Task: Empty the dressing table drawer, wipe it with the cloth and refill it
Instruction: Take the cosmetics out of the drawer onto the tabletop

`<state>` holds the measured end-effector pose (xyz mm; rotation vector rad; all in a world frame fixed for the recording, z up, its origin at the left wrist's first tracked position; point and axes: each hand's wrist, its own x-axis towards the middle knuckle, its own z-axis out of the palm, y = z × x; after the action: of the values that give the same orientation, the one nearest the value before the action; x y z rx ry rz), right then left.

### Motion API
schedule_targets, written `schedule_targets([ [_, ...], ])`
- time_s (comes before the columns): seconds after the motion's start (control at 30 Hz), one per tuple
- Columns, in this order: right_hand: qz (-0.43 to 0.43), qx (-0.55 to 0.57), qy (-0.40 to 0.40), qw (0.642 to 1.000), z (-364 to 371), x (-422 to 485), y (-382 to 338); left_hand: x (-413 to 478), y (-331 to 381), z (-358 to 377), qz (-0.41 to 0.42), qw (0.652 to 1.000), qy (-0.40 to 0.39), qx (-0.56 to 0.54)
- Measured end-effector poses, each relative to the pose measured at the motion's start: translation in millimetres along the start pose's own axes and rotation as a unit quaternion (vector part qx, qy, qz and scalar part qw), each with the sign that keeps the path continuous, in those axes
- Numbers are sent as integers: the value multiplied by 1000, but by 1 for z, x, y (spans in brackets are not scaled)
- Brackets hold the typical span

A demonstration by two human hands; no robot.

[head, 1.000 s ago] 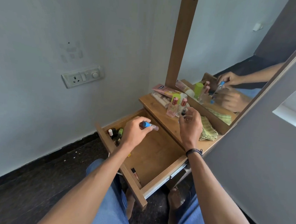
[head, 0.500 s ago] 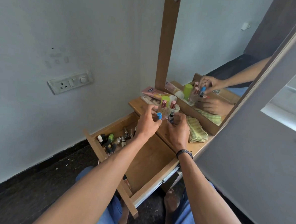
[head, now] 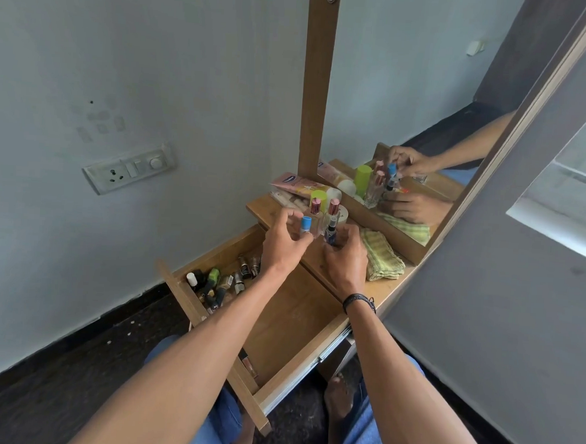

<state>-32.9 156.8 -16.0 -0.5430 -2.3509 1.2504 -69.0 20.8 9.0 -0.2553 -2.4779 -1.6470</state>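
The wooden drawer is pulled out under the dressing table top. Several small nail-polish bottles lie in its far left corner, and one small item lies near its front. My left hand pinches a blue-capped tube upright at the table's edge. My right hand holds a dark blue bottle standing beside it. A green checked cloth lies folded on the table top right of my right hand.
Two pink-capped glass bottles, a lime-capped bottle, a white jar and a pink tube stand behind my hands. The mirror rises behind them. A switch plate is on the left wall. My knees are under the drawer.
My left hand carried the blue-capped tube from above the drawer up to the table top and stood it upright. My right hand stayed at the dark bottle. The camera shifted.
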Motion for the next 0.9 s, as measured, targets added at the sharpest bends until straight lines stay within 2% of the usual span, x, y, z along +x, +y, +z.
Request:
schedule_targets([
  [0.27, -12, 1, -5, 1000, 1, 1, 1, -9, -13, -11, 7, 999, -28, 19],
  [0.63, -23, -7, 1, 1000, 2, 3, 1, 2, 5, 7, 25, 998, -48, 31],
  [0.9, -26, -15, 10, 1000, 3, 3, 4, 3, -1, 13, 12, 998, -35, 46],
])
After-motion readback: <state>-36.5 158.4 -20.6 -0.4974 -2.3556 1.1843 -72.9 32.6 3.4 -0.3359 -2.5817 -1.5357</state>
